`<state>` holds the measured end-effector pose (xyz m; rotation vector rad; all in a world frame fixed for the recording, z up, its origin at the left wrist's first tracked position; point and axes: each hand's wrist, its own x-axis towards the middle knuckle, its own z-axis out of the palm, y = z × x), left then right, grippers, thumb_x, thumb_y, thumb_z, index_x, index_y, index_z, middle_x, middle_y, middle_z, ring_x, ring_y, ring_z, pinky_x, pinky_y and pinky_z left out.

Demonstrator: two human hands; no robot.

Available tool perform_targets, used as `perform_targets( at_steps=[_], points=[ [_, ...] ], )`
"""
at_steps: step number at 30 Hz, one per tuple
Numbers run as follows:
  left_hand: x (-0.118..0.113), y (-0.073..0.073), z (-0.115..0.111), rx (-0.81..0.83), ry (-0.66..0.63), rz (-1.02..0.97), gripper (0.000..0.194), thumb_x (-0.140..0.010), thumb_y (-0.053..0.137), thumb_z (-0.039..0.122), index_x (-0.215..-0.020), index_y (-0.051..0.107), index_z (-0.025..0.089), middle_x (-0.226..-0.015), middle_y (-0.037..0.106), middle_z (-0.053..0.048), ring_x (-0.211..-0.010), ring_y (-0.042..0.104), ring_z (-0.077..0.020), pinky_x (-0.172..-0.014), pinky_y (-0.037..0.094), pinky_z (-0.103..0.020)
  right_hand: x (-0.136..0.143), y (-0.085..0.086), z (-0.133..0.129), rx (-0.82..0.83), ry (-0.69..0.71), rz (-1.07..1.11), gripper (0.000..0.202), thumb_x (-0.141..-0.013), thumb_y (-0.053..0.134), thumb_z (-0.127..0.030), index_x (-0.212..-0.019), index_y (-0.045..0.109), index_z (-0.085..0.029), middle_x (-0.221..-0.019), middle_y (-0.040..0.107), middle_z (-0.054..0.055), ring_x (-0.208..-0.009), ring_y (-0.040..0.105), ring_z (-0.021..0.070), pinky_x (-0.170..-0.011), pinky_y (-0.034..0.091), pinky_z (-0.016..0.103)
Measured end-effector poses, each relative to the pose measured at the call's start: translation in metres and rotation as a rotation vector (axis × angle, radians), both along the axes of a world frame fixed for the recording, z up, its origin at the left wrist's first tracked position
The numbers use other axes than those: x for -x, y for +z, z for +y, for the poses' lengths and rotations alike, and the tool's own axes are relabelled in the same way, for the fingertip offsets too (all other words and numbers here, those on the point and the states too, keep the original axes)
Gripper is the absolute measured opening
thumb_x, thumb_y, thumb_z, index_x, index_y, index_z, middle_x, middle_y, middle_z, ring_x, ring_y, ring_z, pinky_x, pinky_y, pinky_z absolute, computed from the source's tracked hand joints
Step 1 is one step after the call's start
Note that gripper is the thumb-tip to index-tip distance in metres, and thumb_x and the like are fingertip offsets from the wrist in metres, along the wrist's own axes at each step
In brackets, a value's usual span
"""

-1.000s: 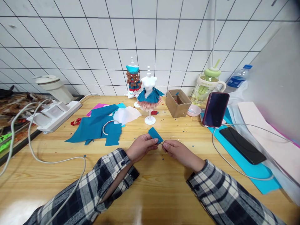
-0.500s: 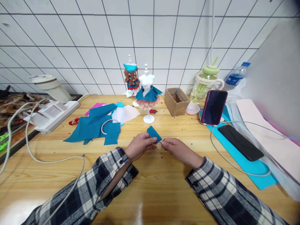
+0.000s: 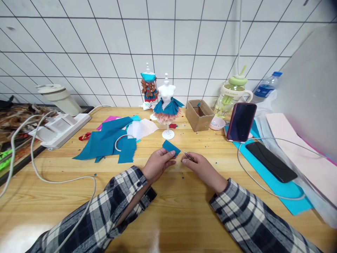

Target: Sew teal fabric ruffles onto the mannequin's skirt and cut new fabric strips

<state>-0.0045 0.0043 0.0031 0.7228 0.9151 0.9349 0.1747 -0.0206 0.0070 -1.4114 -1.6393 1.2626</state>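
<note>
My left hand [image 3: 158,162] pinches a small folded piece of teal cloth [image 3: 170,148] between thumb and fingers, above the table. In my right hand [image 3: 201,167] is a slim pointed metal tool, seemingly tweezers [image 3: 189,157], whose tips point up and left toward the cloth. A narrow gap separates those tips from the cloth's right corner. Just behind the hands stands a small white dress form [image 3: 167,92] wearing a teal and pink feathery skirt [image 3: 167,109]. My right fingers partly hide the tool's rear.
Teal cloth scraps [image 3: 105,140] with a white ring lie left. A second dressed form [image 3: 149,88], a cardboard box [image 3: 199,116] and a pink bowl of beads [image 3: 217,123] stand behind. Phones [image 3: 271,161], cables and sheets occupy the right; a power strip [image 3: 61,130] sits left.
My right hand has drawn the tweezers back from the cloth's corner, and more of their length shows. The cloth stays pinched in my left hand, turned slightly. The whole view has shifted a little.
</note>
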Motion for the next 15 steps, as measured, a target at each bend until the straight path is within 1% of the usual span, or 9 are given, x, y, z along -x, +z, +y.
perform_targets(
  at_steps=[2, 5, 6, 8, 11, 13, 15],
  points=[
    [-0.001, -0.001, -0.001, -0.018, -0.002, 0.016, 0.027, -0.063, 0.083, 0.027, -0.078, 0.066, 0.012, -0.082, 0.067, -0.003, -0.076, 0.061, -0.0107, -0.069, 0.05, -0.022, 0.001, -0.001, -0.001, -0.025, -0.047, -0.002, 0.023, -0.081, 0.054, -0.041, -0.082, 0.059, -0.018, -0.072, 0.054, -0.001, -0.069, 0.048, 0.0151, -0.065, 0.037, 0.027],
    [-0.002, -0.001, -0.002, -0.016, -0.003, 0.016, 0.028, -0.064, 0.082, 0.028, -0.081, 0.067, 0.012, -0.084, 0.068, -0.004, -0.078, 0.061, -0.0113, -0.069, 0.05, -0.021, 0.003, -0.004, -0.005, -0.069, -0.081, 0.011, 0.027, -0.089, 0.044, -0.044, -0.083, 0.055, -0.02, -0.071, 0.053, -0.001, -0.067, 0.048, 0.0148, -0.062, 0.036, 0.027],
    [-0.002, -0.001, -0.002, -0.005, 0.003, 0.005, 0.027, -0.065, 0.082, 0.028, -0.081, 0.067, 0.012, -0.085, 0.068, -0.004, -0.08, 0.061, -0.0115, -0.069, 0.05, -0.021, 0.004, -0.005, -0.007, -0.082, -0.074, 0.01, 0.028, -0.091, 0.039, -0.045, -0.082, 0.052, -0.021, -0.07, 0.051, -0.001, -0.065, 0.047, 0.0144, -0.06, 0.035, 0.027],
    [-0.001, 0.0, -0.001, 0.023, 0.03, -0.03, 0.026, -0.065, 0.081, 0.028, -0.078, 0.066, 0.012, -0.083, 0.067, -0.004, -0.08, 0.061, -0.0115, -0.07, 0.05, -0.021, 0.008, -0.006, -0.011, -0.084, -0.015, -0.016, 0.028, -0.094, 0.033, -0.044, -0.082, 0.047, -0.023, -0.065, 0.049, -0.003, -0.059, 0.045, 0.0138, -0.056, 0.033, 0.026],
    [0.0, 0.0, 0.0, 0.049, 0.06, -0.091, 0.024, -0.066, 0.081, 0.027, -0.075, 0.064, 0.012, -0.077, 0.066, -0.002, -0.077, 0.061, -0.0103, -0.072, 0.05, -0.022, 0.015, -0.004, -0.017, -0.036, 0.092, -0.091, 0.024, -0.096, 0.032, -0.043, -0.083, 0.04, -0.024, -0.059, 0.049, -0.005, -0.052, 0.045, 0.0134, -0.053, 0.031, 0.026],
    [0.001, 0.0, 0.001, 0.043, 0.038, -0.099, 0.024, -0.066, 0.08, 0.026, -0.075, 0.064, 0.012, -0.076, 0.065, -0.002, -0.075, 0.061, -0.0098, -0.072, 0.05, -0.022, 0.019, -0.002, -0.019, -0.017, 0.114, -0.14, 0.021, -0.096, 0.033, -0.041, -0.085, 0.038, -0.024, -0.059, 0.051, -0.004, -0.051, 0.047, 0.0138, -0.053, 0.031, 0.026],
    [0.001, -0.001, 0.001, 0.029, 0.004, -0.087, 0.023, -0.068, 0.08, 0.027, -0.074, 0.064, 0.012, -0.075, 0.065, -0.002, -0.074, 0.061, -0.0099, -0.073, 0.049, -0.021, 0.02, -0.001, -0.019, -0.029, 0.103, -0.169, 0.02, -0.096, 0.034, -0.041, -0.086, 0.038, -0.024, -0.062, 0.052, -0.003, -0.053, 0.048, 0.0142, -0.053, 0.031, 0.027]
  ],
)
